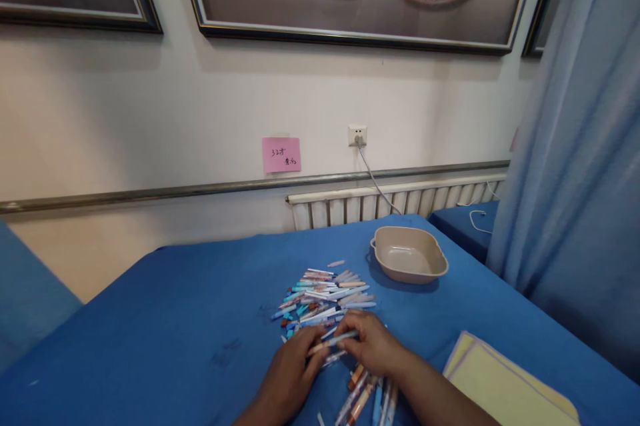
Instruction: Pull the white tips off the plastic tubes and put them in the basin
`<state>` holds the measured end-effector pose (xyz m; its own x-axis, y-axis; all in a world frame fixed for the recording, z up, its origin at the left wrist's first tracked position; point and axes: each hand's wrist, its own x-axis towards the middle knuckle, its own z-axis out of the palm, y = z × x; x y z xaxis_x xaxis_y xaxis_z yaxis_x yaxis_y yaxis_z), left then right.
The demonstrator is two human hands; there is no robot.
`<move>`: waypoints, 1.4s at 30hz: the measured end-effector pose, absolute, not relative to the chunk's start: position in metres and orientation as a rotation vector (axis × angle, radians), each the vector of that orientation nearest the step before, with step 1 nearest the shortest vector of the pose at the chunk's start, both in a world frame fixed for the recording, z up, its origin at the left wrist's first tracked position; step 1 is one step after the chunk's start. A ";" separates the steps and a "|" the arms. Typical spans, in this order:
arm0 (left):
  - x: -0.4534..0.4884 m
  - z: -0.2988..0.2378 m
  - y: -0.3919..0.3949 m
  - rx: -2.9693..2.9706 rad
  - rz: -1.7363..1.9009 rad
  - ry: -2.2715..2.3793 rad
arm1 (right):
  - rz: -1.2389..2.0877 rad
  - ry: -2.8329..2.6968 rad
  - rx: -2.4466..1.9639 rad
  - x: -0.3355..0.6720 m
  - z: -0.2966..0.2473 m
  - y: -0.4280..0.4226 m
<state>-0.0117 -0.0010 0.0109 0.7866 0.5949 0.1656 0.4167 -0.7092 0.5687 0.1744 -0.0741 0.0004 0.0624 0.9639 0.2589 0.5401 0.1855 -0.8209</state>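
My left hand [299, 366] and my right hand [373, 344] meet over the front of a pile of pens. Between them lies a slim pen [334, 341], peach at its left end and pale blue-grey toward the right. My left fingers pinch the peach end; the right thumb and fingers are closed on the other end. Just beyond the hands spreads the loose pile of pens [330, 294] in white, blue, teal and brown. A second group of pens [361, 401], some with orange-brown parts, lies below my right wrist, partly covered by the forearm.
A beige plastic basin [410, 273] stands at the back right of the blue-covered table [175, 319]. Folded yellow cloths [505, 379] lie at the front right. A blue curtain [575, 166] hangs on the right. Behind the table are a radiator [345, 209] and a plugged-in cable [373, 176].
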 end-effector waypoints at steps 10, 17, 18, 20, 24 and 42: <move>-0.012 0.015 0.001 2.486 0.452 0.761 | 0.626 -1.549 -1.482 0.172 -0.004 -0.073; -0.013 0.013 0.000 2.505 0.530 0.708 | 0.614 -1.576 -1.465 0.171 -0.002 -0.075; -0.013 0.013 0.000 2.516 0.498 0.725 | 0.612 -1.569 -1.463 0.171 -0.002 -0.075; -0.013 0.014 0.001 2.534 0.437 0.759 | 0.603 -1.563 -1.461 0.172 -0.003 -0.075; -0.013 0.013 0.001 2.516 0.494 0.730 | 0.600 -1.571 -1.473 0.172 -0.004 -0.075; -0.017 0.012 0.010 2.579 0.526 0.916 | 0.444 -1.537 -1.632 0.203 -0.007 -0.072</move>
<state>-0.0166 0.0100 0.0115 0.7216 0.6549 0.2245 0.5237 -0.7284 0.4417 0.2030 -0.0716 -0.0070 0.1886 0.9417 0.2785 0.6484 0.0935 -0.7555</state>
